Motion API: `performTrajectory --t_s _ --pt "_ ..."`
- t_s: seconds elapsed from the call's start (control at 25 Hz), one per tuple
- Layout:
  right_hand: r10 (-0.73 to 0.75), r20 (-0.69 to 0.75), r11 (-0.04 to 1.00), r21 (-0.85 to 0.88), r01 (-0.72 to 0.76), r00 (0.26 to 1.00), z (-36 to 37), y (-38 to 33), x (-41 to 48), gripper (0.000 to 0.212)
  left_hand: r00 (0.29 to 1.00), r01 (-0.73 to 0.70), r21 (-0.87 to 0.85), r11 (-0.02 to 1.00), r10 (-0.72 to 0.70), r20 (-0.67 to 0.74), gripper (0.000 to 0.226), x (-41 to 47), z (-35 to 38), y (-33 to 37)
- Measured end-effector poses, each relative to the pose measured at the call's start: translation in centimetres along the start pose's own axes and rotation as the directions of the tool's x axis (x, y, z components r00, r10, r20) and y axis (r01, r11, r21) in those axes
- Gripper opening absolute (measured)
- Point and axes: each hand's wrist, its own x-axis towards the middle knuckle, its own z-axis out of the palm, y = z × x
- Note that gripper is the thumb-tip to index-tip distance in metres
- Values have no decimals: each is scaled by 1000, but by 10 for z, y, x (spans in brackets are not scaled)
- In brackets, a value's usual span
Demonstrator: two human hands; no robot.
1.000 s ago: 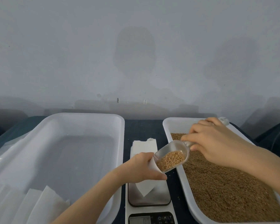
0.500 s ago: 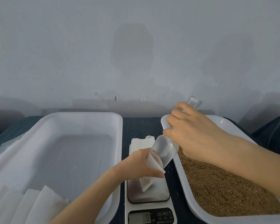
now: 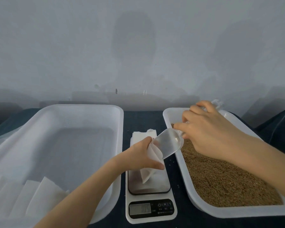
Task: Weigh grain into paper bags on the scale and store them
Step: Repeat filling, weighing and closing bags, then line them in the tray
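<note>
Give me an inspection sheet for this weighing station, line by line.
Surface: dark blue cloth, mostly covered.
Job's things: paper bag held over the scale; clear scoop, empty-looking, tipped into its mouth; grain tray on the right; white bin on the left holding flat bags; spare bags behind the scale.
Clutter: few loose grains beside the scale.
Hands: left hand grips the bag; right hand grips the scoop handle.
Cables: thin pale line at far right, possibly a wire.
Surroundings: bare grey wall, shadows.
</note>
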Motion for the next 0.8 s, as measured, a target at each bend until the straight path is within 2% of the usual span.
performTrajectory --t_s 0.12,0.2,0.4,0.6,0.72,0.8 --pt "69 40 994 85 -72 997 11 0 1 30 1000 22 -31 999 -23 -3 86 -1 2 0" --pt "100 58 988 109 -106 993 17 2 2 30 1000 24 -6 1000 -24 -4 86 -2 4 -1" --pt "129 48 978 156 -135 990 26 3 2 31 997 12 107 994 -3 -77 62 1 7 -5" --pt "155 8 973 169 -154 988 24 9 -3 30 995 51 78 996 -44 -85 54 4 6 -8" --pt "298 -31 944 162 -289 954 24 27 -11 30 997 39 27 999 -37 -64 51 3 4 -9" --pt "460 38 869 185 -458 887 35 38 -19 25 998 36 17 999 -35 -43 52 3 4 -8"
